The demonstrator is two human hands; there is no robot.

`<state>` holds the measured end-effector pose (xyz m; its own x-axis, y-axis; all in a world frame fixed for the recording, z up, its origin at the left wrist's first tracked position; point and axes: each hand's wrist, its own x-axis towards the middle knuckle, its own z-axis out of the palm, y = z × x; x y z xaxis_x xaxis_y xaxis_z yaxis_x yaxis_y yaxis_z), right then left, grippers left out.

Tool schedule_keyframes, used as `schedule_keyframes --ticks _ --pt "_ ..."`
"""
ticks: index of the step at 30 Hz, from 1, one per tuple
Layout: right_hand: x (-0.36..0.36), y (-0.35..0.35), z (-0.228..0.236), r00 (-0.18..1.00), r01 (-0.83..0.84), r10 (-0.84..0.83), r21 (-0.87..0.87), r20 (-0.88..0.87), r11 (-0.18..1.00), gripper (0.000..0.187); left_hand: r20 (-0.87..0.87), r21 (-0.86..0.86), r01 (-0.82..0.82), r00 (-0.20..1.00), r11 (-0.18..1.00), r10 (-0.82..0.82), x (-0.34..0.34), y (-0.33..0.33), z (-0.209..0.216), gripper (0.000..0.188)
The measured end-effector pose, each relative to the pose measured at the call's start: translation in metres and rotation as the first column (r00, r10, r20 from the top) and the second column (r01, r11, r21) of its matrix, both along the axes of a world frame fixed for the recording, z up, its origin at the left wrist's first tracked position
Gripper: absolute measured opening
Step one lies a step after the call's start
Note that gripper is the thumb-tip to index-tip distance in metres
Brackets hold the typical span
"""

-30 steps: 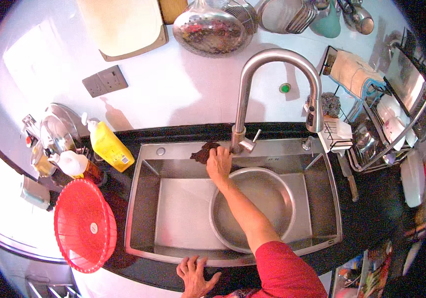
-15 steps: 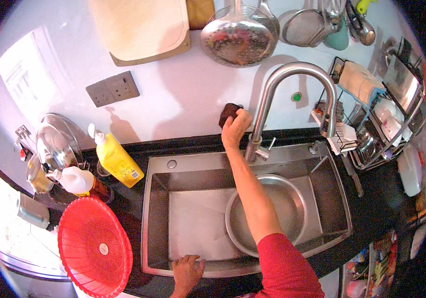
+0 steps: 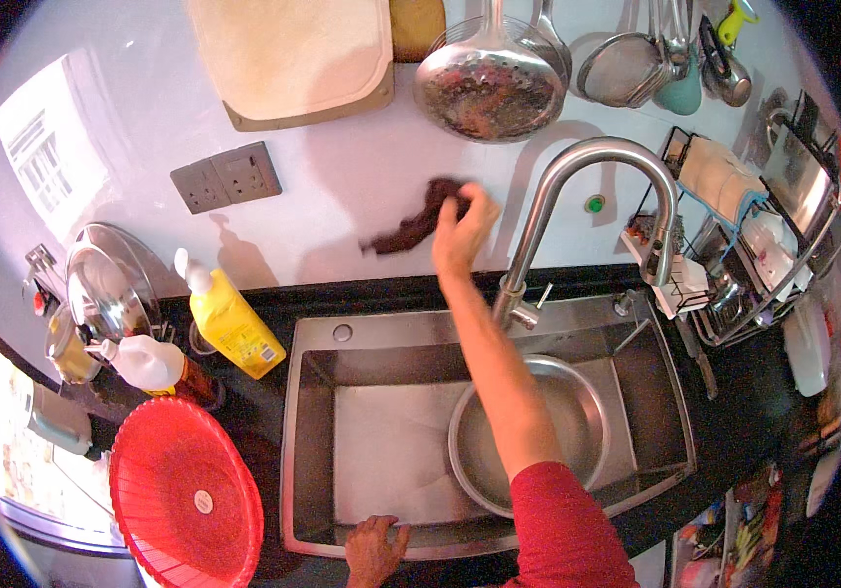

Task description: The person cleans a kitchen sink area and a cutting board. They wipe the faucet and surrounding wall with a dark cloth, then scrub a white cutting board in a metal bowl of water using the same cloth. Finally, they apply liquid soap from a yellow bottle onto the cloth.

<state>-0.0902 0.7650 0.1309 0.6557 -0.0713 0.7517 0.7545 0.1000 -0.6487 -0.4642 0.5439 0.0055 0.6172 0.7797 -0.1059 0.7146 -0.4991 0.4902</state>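
Note:
My right hand reaches across the sink to the wall, left of the faucet. Its fingers are closed on one end of a dark brown cloth, whose loose end trails out to the left, blurred by motion. Whether the cloth touches the wall I cannot tell. Lower down, my left hand lies on the sink's front rim, fingers spread and holding nothing. Under my right forearm a round steel basin sits in the sink's right part, partly covered by the arm.
A red plastic basket stands left of the sink, with a yellow bottle and a spray bottle behind it. To the right are a dish rack and a knife. A skimmer hangs above.
The dark cloth, bunched up in my right hand before, now streams out to the left. My left hand stays on the rim. The whole view has shifted slightly.

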Motion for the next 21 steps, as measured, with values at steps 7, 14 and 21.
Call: schedule_keyframes --ticks 7,14,21 --pt "-0.002 0.02 0.005 0.945 0.108 -0.053 -0.153 0.323 0.982 0.028 0.046 -0.044 -0.007 0.999 0.999 0.009 -0.002 0.0 -0.001 0.03" --pt "-0.016 0.019 -0.053 0.842 -0.051 0.313 -0.513 0.439 0.857 0.022 0.132 -0.043 0.02 0.991 0.999 -0.014 -0.003 0.003 -0.004 0.029" --pt "0.014 0.011 0.035 0.998 0.004 -0.008 0.075 0.061 0.997 0.033 0.028 -0.026 0.005 1.0 1.0 -0.005 -0.003 0.0 0.0 0.031"
